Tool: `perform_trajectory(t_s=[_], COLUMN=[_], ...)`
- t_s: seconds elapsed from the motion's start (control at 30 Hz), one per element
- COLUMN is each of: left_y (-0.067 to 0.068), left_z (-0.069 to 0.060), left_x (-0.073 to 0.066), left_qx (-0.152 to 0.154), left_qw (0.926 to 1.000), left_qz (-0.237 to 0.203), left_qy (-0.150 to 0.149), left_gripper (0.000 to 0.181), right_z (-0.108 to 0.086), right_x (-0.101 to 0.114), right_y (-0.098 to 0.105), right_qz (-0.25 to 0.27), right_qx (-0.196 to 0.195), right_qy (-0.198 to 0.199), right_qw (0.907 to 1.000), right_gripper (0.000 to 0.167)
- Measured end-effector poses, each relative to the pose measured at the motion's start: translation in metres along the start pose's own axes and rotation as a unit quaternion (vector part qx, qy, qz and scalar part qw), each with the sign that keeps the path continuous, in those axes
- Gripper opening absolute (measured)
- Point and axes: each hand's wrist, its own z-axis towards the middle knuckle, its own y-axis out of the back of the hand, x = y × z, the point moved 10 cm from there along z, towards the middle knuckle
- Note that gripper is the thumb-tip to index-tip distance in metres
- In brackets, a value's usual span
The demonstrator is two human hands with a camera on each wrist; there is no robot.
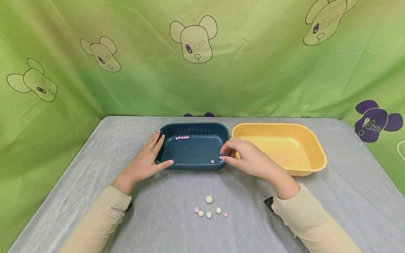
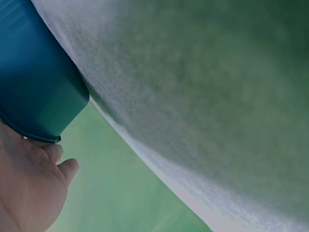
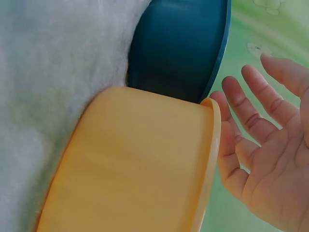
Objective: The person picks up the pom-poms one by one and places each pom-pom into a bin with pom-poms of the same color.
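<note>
Two cream sleeves: yours, nearest.
Right hand: fingers curled inside the near right corner of the blue basin, thumb at a lilac bead; cannot tell whether pinched.
Left hand: fingers spread over the left rim, thumb along the near rim.
Second bead: just left of the first.
Row of five beads: far left, same basin.
Yellow basin: right.
White balls, four, and pink balls, two: near side, on grey cloth.
Step, apparently: your handling of corner beads. Next move calls for a light fingertip pinch, basin steadied.
</note>
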Motion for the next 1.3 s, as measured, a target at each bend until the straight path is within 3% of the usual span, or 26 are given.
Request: perform_trajectory(t_s=[0.57, 0.9, 1.3], left_y=[0.002, 0.001, 0.001], left_z=[0.001, 0.0, -0.001], left_x=[-0.002, -0.002, -0.001], left_qx=[-0.002, 0.003, 0.004], left_qw=[1.0, 1.0, 1.0], left_qz=[-0.002, 0.0, 0.002], left_qy=[-0.005, -0.002, -0.002], left_gripper=[0.1, 0.101, 0.101], right_z=[-0.023, -0.043, -0.053], right_x=[0.013, 0.014, 0.011], right_y=[-0.009, -0.021, -0.038], right_qz=[-0.04, -0.047, -0.06], right_qx=[0.005, 0.03, 0.058], right_qy=[0.026, 0.028, 0.03], right_qw=[0.9988, 0.998, 0.9961], right_gripper=[0.008, 0.007, 0.006])
